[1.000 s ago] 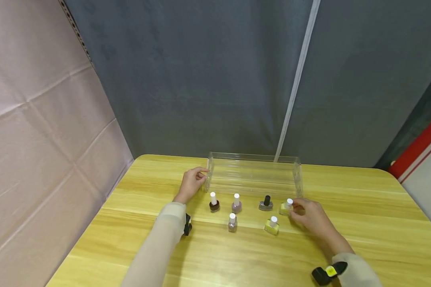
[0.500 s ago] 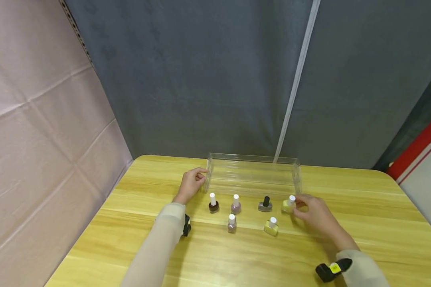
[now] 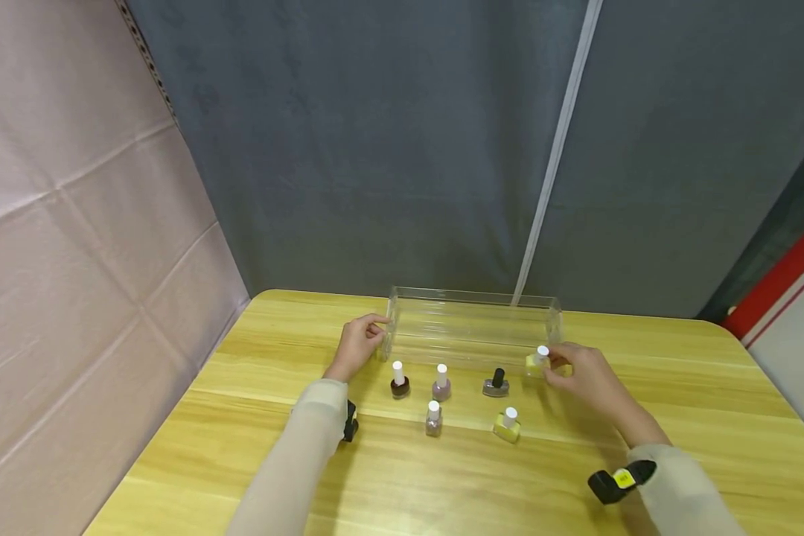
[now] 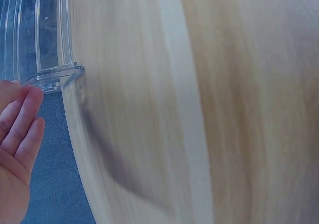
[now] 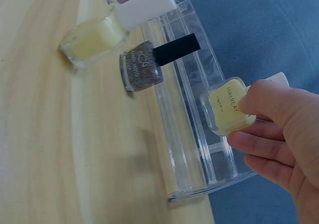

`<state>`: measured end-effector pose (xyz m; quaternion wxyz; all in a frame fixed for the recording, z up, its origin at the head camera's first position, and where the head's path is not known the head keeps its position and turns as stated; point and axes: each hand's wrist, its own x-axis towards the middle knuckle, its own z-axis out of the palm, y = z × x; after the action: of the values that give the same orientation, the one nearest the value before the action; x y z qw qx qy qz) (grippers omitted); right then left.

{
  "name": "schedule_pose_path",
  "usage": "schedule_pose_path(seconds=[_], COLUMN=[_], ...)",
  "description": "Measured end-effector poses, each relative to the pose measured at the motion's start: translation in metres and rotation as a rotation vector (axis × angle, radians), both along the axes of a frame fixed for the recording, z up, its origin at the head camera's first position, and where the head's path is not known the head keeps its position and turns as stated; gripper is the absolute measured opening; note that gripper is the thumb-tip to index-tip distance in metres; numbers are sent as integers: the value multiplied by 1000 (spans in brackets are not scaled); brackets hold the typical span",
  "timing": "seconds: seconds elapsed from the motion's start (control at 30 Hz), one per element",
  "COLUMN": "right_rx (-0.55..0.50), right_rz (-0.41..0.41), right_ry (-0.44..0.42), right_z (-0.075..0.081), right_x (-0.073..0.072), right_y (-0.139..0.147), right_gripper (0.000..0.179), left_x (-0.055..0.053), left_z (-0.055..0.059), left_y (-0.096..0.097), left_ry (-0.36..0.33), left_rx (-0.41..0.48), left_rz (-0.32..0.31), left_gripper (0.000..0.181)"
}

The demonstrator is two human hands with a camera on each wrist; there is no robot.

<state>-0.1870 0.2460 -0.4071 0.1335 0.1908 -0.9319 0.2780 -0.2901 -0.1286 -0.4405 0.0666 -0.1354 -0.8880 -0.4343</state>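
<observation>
My right hand [image 3: 583, 372] pinches a yellow nail polish bottle [image 5: 227, 107] with a white cap between thumb and fingers, raised over the front right part of the clear tray [image 3: 469, 353]. At the tray's left end, my left hand [image 3: 358, 342] touches the end wall, its visible fingers [image 4: 30, 139] fairly straight. Before the tray stand a dark nail polish bottle [image 3: 400, 388], a mauve one [image 3: 441, 388] and a glittery one with a black cap [image 3: 496, 386]. Nearer to me are a small glittery bottle [image 3: 432, 423] and a second yellow one [image 3: 507, 427].
The wooden table [image 3: 402, 491] carries everything. A grey curtain [image 3: 375, 149] hangs close behind its back edge, and a pink cloth [image 3: 94, 260] hangs on the left. At the right edge is a red and white panel [image 3: 787, 298].
My right hand has lifted the yellow nail polish bottle off the table and moved it away from me, toward the tray. My left hand has stayed at the tray's left end.
</observation>
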Motion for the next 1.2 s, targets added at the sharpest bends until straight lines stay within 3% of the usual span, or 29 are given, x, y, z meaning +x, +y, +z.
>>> schedule_pose_path(seconds=[0.67, 1.2], right_rx=[35, 63], right_rz=[31, 63], right_ry=[-4, -38], right_z=[27, 38], right_x=[-23, -35], right_y=[-6, -9], right_gripper=[22, 20], left_x=[0, 2], left_z=[0, 0], left_y=[1, 3], left_ry=[27, -6], left_rx=[2, 18], left_rz=[-9, -7], left_gripper=[26, 25])
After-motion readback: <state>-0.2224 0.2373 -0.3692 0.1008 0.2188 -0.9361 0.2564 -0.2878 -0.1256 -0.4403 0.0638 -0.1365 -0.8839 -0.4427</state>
